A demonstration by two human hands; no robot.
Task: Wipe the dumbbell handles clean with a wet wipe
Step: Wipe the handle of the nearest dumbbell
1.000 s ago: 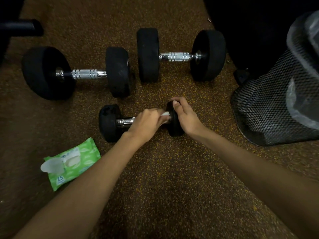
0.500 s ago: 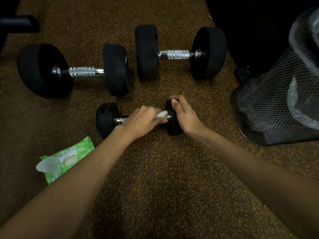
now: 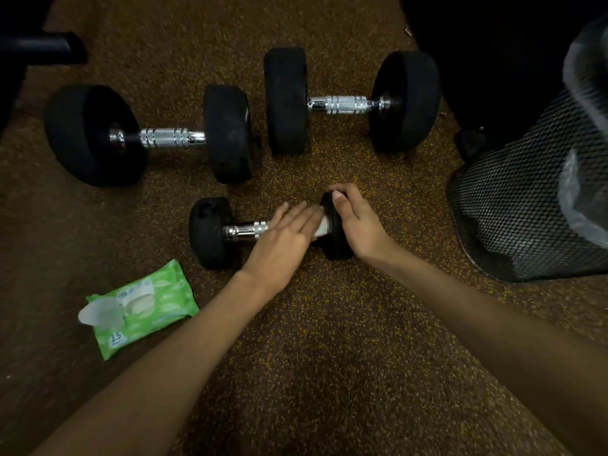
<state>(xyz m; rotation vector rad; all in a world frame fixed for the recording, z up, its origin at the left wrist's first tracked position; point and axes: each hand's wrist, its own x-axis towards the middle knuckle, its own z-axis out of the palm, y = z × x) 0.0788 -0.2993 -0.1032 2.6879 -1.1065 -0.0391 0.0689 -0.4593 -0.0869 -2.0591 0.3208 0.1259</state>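
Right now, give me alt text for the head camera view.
A left hand presses a white wipe on the chrome handle of a small dumbbell while the right hand steadies its end weight. Two larger dumbbells lie beyond, a green wipes pack lower left, a mesh bin right.

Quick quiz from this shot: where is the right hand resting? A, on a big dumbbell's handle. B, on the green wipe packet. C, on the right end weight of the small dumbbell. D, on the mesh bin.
C: the right hand cups the right end weight of the small dumbbell, far from the wipe packet and the mesh bin.
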